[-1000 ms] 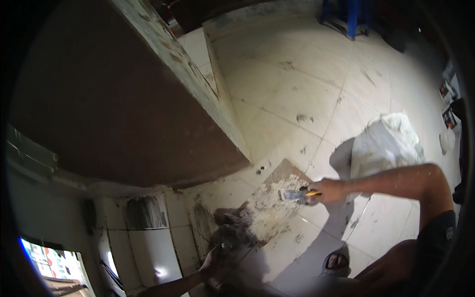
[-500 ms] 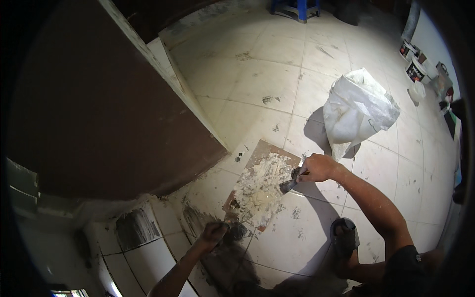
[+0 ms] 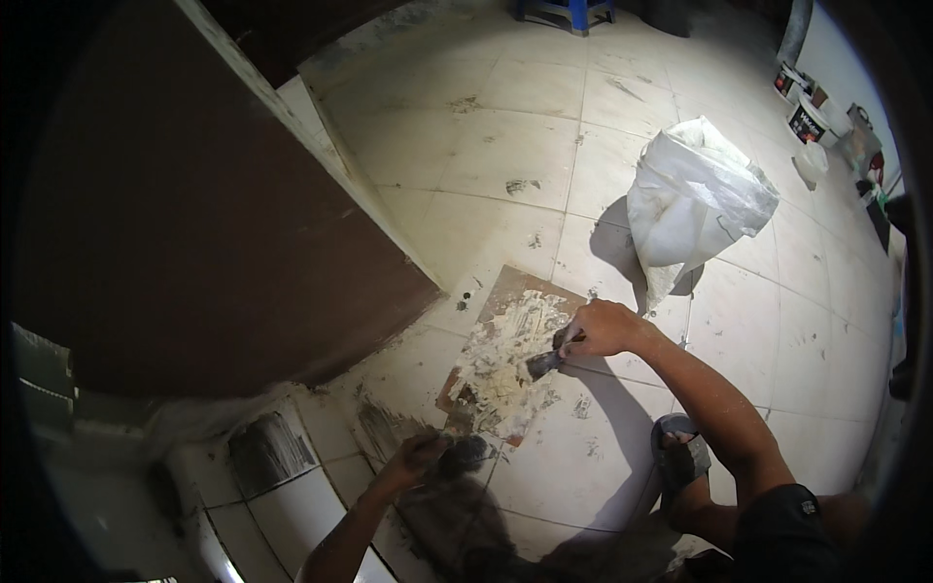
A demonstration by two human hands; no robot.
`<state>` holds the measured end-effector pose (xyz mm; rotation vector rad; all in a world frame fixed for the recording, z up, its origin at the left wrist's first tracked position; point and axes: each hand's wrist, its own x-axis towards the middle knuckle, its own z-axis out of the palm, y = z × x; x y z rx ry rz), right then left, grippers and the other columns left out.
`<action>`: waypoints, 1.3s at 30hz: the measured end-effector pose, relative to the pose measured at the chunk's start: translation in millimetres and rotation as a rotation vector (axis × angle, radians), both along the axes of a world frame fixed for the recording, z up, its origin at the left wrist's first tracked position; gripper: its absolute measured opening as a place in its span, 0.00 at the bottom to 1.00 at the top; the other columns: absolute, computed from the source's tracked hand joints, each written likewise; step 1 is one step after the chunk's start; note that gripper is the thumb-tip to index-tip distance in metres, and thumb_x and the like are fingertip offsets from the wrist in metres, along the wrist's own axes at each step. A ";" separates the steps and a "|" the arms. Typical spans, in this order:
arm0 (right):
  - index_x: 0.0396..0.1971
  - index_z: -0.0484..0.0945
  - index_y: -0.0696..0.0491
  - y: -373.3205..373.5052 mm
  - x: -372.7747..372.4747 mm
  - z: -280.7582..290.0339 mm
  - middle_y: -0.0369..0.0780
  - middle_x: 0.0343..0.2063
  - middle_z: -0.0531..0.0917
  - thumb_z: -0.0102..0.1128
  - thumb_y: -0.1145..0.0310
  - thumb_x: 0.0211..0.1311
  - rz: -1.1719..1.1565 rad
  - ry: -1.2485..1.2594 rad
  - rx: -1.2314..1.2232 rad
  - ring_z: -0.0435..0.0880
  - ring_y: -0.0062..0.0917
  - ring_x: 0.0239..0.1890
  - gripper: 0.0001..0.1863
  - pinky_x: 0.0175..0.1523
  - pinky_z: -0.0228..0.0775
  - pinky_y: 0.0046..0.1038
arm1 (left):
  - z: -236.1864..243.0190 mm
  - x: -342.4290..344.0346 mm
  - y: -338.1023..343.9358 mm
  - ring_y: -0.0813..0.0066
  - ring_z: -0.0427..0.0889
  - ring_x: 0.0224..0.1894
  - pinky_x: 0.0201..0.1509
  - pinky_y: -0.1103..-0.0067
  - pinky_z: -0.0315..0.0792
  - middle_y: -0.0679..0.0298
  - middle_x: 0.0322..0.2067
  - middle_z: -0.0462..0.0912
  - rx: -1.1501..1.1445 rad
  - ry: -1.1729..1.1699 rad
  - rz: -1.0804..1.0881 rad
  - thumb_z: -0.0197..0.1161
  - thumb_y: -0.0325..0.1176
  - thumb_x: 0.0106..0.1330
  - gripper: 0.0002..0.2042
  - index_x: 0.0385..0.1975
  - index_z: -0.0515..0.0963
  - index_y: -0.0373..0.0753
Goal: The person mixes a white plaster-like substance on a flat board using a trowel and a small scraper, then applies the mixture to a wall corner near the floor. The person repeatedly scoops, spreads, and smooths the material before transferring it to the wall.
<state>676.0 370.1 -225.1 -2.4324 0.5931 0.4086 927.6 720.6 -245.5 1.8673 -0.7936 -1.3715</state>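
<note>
My right hand [image 3: 604, 328] is closed round a putty knife [image 3: 544, 364]. The dark blade of the knife rests against pale, lumpy paste [image 3: 505, 374]. This paste is spread thickly over a brown board [image 3: 518, 282] lying flat on the tiles. My left hand [image 3: 420, 457] sits low beside the board's near left corner, fingers curled. A greyish, narrow shape runs from those fingers toward the board, but shadow hides what it is.
Beyond my right hand stands a white sack [image 3: 695, 194] with its top open. A large dark brown panel [image 3: 243, 223] fills the left. Several tubs [image 3: 807, 121] line the right wall. A blue stool [image 3: 573, 15] is at the back. My sandalled foot [image 3: 680, 452] is near right.
My right hand has moved slightly left with the putty knife, bringing the blade further in over the paste. The left hand stays by the board's corner. The whole view has shifted a little.
</note>
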 end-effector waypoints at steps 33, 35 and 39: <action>0.55 0.79 0.46 93.3 -29.4 35.9 0.48 0.43 0.78 0.54 0.68 0.65 0.141 -0.148 -0.448 0.84 0.36 0.42 0.19 0.33 0.82 0.33 | -22.3 -7.6 31.1 0.74 0.81 0.38 0.41 0.75 0.80 0.64 0.43 0.80 -0.299 -0.265 -0.262 0.67 0.48 0.69 0.25 0.57 0.77 0.35; 0.49 0.81 0.50 103.8 -22.7 37.9 0.49 0.39 0.80 0.54 0.68 0.64 0.169 -0.106 -0.393 0.85 0.37 0.41 0.15 0.34 0.82 0.35 | -14.8 -4.8 26.2 0.78 0.79 0.37 0.41 0.78 0.78 0.67 0.35 0.79 -0.232 -0.411 -0.231 0.67 0.50 0.69 0.22 0.51 0.81 0.37; 0.46 0.82 0.52 118.6 -30.1 46.7 0.48 0.36 0.81 0.55 0.69 0.62 0.133 -0.102 -0.379 0.86 0.38 0.38 0.14 0.33 0.82 0.36 | 12.9 1.3 11.1 0.81 0.76 0.29 0.32 0.80 0.74 0.69 0.28 0.78 0.155 0.031 -0.023 0.65 0.52 0.70 0.23 0.48 0.82 0.36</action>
